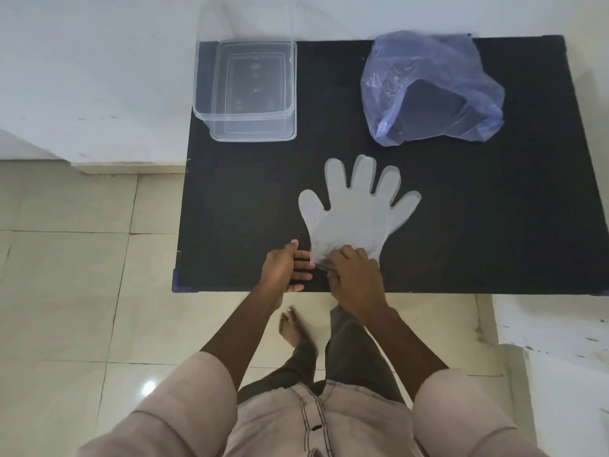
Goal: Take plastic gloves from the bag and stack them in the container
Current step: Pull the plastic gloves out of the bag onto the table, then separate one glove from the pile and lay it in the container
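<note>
A black table (494, 225) is seen from above, set against a white wall (99, 77), with pale glossy floor tiles (66, 291) below its near edge. A clear plastic container (245, 90), with nothing stacked in it, is placed on the table toward 11 o'clock. A crumpled bluish plastic bag (431, 90) is placed toward 1 o'clock, well apart from the container, its mouth turned toward the near edge. A clear plastic glove (356, 212) is laid flat near the middle of the table, its five finger shapes fanned out toward 12 o'clock and its cuff pointed toward 6 o'clock. The cuff is pinched by the fingers (342, 255) of the right hand (356, 278), which are curled and pressed down on the plastic. The left hand (283, 268) is held just beside the cuff at its 9 o'clock side, fingers straight and slightly spread, with the tips touching or nearly touching the glove's edge; which of the two cannot be told. Pale sleeves (211, 380) are seen at the bottom, and a bare foot (291, 328) is visible on the tiles.
</note>
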`<state>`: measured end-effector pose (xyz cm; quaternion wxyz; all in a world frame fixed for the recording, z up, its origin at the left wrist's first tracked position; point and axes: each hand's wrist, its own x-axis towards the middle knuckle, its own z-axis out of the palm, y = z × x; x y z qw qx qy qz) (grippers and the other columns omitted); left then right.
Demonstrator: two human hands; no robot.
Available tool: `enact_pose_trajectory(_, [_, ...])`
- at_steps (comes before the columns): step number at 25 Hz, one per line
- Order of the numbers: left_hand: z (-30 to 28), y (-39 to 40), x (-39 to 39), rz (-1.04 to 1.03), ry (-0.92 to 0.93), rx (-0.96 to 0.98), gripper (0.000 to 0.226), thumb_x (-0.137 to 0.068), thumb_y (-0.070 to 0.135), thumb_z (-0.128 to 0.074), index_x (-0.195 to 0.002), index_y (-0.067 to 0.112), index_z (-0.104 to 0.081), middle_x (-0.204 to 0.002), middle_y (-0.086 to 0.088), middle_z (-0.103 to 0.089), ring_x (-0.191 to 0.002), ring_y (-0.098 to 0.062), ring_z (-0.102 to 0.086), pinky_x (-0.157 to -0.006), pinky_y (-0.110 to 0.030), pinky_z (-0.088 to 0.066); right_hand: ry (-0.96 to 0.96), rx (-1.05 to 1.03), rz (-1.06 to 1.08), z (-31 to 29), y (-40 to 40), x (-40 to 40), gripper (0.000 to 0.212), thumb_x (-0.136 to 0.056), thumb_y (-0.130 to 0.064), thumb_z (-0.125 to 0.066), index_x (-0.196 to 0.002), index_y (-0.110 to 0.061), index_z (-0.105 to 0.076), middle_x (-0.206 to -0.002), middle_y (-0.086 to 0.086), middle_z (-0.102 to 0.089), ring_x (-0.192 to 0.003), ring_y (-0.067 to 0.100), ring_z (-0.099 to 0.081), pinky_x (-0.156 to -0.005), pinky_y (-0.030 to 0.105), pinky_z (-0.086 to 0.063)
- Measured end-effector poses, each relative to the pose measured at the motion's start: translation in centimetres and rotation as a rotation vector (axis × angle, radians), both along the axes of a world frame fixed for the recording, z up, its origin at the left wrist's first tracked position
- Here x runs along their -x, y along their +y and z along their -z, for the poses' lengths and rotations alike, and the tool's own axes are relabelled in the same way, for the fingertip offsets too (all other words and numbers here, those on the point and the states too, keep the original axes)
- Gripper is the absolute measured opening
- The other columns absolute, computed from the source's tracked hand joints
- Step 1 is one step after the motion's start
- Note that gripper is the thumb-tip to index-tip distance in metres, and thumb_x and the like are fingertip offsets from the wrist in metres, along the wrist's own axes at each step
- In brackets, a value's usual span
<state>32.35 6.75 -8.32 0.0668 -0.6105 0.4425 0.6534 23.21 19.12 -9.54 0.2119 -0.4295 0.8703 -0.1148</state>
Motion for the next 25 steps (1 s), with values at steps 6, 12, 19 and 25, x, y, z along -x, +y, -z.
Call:
enact_pose_trajectory(6, [0.1,0.1,-0.4,0.04,0.027,0.021,0.02,-0.086,0.017,-0.066,-0.101,0.007,-0.074,-0.082,-0.003,-0.075,-0.071,-0.019,-0.068,-0.079,-0.038,-0.054,-0.089,-0.027,0.069,-0.2,-0.1,0.0,0.031,-0.094,-0.029,-0.055,-0.122,-0.017,-0.059,-0.126,0.004,-0.063,-0.115,0.023,-0.057,-0.098,0.039,-0.049])
enact_pose_trajectory(12, [0.7,0.2,-0.3,0.066,0.026,0.066,0.016,-0.09,0.015,-0.062,-0.1,0.011,-0.074,-0.082,-0.001,-0.076,-0.064,-0.015,-0.067,-0.067,-0.029,-0.048,-0.128,-0.001,0.087,0.2,0.4,0.1,0.036,-0.093,-0.029,-0.058,-0.126,-0.016,-0.058,-0.129,0.005,-0.062,-0.121,0.023,-0.055,-0.101,0.036,-0.045])
enact_pose_trajectory(19, [0.5,0.1,0.3,0.029,0.017,0.038,0.027,-0.093,0.028,-0.055,-0.097,0.009,-0.073,-0.082,-0.004,-0.075,-0.062,-0.018,-0.065,-0.068,-0.032,-0.047,-0.142,-0.016,0.084,0.2,0.4,0.1,0.036,-0.092,-0.03,-0.058,-0.127,-0.017,-0.057,-0.13,0.004,-0.062,-0.122,0.023,-0.054,-0.102,0.036,-0.045])
enact_pose_trajectory(25, [0.3,-0.4,1.1,0.035,0.012,0.002,0.025,-0.095,0.026,-0.056,-0.102,0.008,-0.072,-0.076,0.001,-0.076,-0.043,-0.009,-0.054,-0.054,-0.024,-0.038,-0.134,-0.005,0.087,0.1,0.4,0.1,0.035,-0.092,-0.029,-0.059,-0.125,-0.017,-0.058,-0.126,0.004,-0.063,-0.117,0.022,-0.056,-0.097,0.034,-0.047])
